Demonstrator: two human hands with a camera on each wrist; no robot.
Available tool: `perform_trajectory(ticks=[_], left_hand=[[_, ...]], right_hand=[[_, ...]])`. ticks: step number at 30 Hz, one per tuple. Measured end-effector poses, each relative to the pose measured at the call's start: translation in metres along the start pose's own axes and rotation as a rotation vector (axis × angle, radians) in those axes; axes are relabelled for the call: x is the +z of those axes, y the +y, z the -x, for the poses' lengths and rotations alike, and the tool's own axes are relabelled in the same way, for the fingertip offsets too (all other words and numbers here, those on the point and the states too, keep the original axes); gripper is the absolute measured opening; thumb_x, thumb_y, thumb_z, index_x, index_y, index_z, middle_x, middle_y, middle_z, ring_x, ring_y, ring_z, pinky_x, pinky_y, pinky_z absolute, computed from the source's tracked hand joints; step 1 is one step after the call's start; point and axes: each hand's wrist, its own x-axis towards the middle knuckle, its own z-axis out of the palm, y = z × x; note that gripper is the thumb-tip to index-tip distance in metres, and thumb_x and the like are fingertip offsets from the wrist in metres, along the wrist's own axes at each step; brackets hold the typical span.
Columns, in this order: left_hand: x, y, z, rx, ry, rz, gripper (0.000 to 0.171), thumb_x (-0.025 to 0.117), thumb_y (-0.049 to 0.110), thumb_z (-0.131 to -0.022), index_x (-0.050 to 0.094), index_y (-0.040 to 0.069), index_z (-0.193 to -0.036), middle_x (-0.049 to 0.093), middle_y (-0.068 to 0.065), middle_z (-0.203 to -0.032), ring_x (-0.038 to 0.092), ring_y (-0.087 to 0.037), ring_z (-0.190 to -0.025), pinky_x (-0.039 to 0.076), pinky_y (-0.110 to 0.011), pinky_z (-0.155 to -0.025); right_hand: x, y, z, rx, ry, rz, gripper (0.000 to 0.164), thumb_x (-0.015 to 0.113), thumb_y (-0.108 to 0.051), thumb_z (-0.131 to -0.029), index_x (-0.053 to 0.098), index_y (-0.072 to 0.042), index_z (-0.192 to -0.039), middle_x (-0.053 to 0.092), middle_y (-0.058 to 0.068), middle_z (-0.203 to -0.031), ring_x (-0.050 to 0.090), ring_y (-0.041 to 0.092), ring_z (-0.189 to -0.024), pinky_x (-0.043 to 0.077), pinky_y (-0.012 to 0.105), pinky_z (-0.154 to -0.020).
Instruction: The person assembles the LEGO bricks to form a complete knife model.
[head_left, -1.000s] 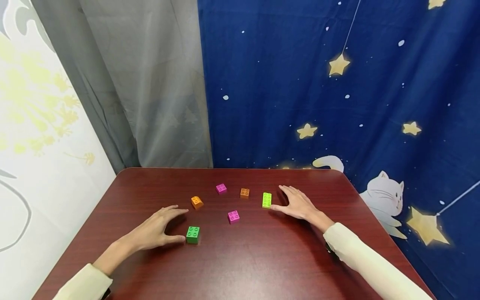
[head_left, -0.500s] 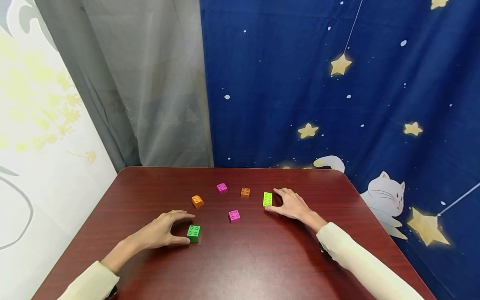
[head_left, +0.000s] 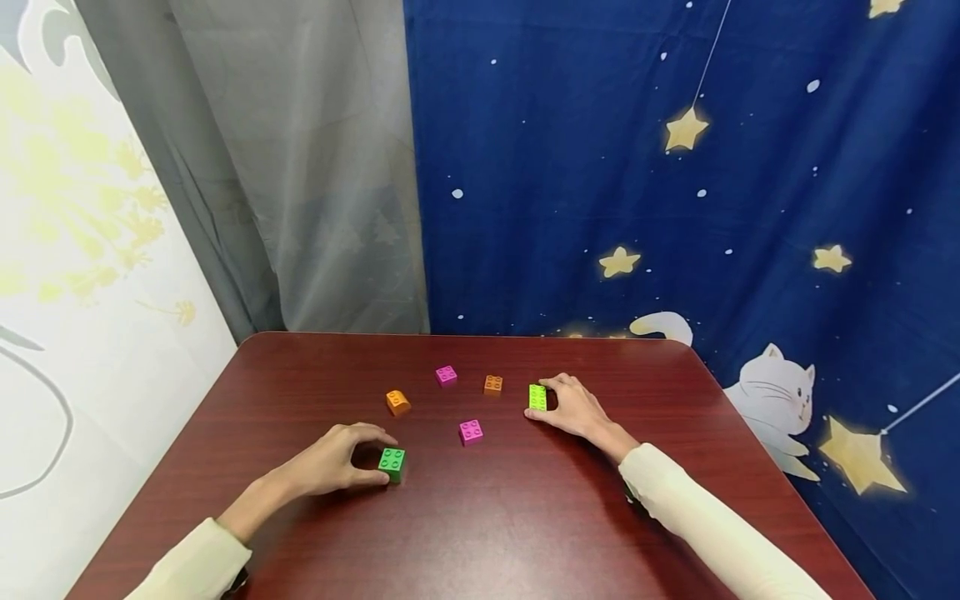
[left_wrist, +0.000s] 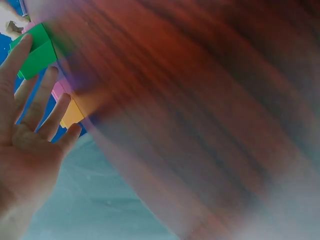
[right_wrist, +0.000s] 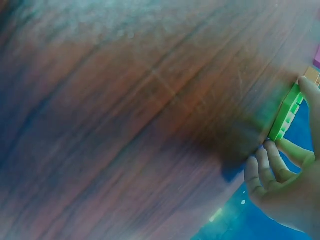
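Observation:
My left hand (head_left: 330, 462) lies beside a green building brick (head_left: 392, 465), its thumb against the brick's near left side. The index fingertip stands just past the far side, a narrow gap showing there. In the left wrist view the thumb crosses the green brick (left_wrist: 37, 52), with the other fingers spread. On the right, my right hand (head_left: 577, 408) pinches a long lime-green brick (head_left: 537, 397) at its two ends, thumb at the near end and index finger at the far one. The right wrist view shows this lime-green brick (right_wrist: 286, 114) between thumb and index finger.
Between the hands lie a magenta brick (head_left: 471, 432), a second magenta brick (head_left: 446, 375), a brown-orange brick (head_left: 492, 385) and an orange brick with a curved top (head_left: 398, 402). The dark red table (head_left: 487, 533) ends before a curtain (head_left: 525, 208).
My left hand has moved right, its thumb and index finger coming in around the green brick. The right hand has moved left, and its fingers have closed onto the lime-green brick's ends.

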Motion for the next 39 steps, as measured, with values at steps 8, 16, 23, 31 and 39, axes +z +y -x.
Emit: perform_trajectory(ticks=[8, 16, 23, 31, 39], left_hand=[[0.004, -0.001, -0.005, -0.002, -0.009, 0.029, 0.034, 0.09, 0.027, -0.084, 0.073, 0.021, -0.113, 0.068, 0.015, -0.104, 0.067, -0.011, -0.092, 0.056, -0.033, -0.082], [0.008, 0.0, -0.012, -0.009, 0.002, 0.02, 0.033, 0.09, 0.026, -0.083, 0.072, 0.022, -0.111, 0.067, 0.017, -0.1, 0.067, -0.011, -0.089, 0.056, -0.033, -0.08], [0.014, 0.003, -0.015, -0.02, 0.031, 0.005, 0.033, 0.089, 0.033, -0.085, 0.073, 0.02, -0.111, 0.067, 0.015, -0.097, 0.065, -0.013, -0.089, 0.056, -0.034, -0.078], [0.016, 0.005, -0.017, -0.059, 0.022, -0.028, 0.036, 0.087, 0.04, -0.085, 0.074, 0.02, -0.112, 0.066, 0.014, -0.099, 0.062, -0.012, -0.093, 0.054, -0.033, -0.08], [0.013, 0.006, -0.021, -0.077, 0.008, -0.006, 0.036, 0.088, 0.039, -0.085, 0.074, 0.018, -0.111, 0.066, 0.012, -0.098, 0.063, -0.015, -0.09, 0.056, -0.033, -0.078]], right_hand=[[-0.004, 0.002, 0.002, -0.062, -0.022, -0.04, 0.07, 0.081, -0.04, -0.086, 0.06, -0.009, -0.145, 0.062, 0.013, -0.139, 0.056, 0.031, -0.125, 0.051, 0.052, -0.097], [-0.005, 0.007, 0.003, -0.13, -0.029, -0.069, 0.063, 0.08, -0.023, -0.089, 0.059, -0.008, -0.146, 0.065, 0.014, -0.135, 0.059, 0.031, -0.116, 0.05, 0.048, -0.093], [-0.002, 0.013, 0.001, -0.144, 0.001, -0.1, 0.058, 0.081, -0.025, -0.091, 0.062, -0.003, -0.141, 0.068, 0.015, -0.127, 0.065, 0.028, -0.109, 0.053, 0.045, -0.091], [-0.002, 0.013, -0.002, -0.145, 0.022, -0.139, 0.046, 0.081, -0.019, -0.091, 0.069, -0.001, -0.132, 0.069, 0.013, -0.113, 0.067, 0.025, -0.097, 0.055, 0.04, -0.084], [-0.005, 0.01, -0.001, -0.132, 0.005, -0.159, 0.043, 0.081, -0.017, -0.091, 0.071, -0.005, -0.131, 0.068, 0.011, -0.109, 0.065, 0.023, -0.095, 0.053, 0.038, -0.081]])
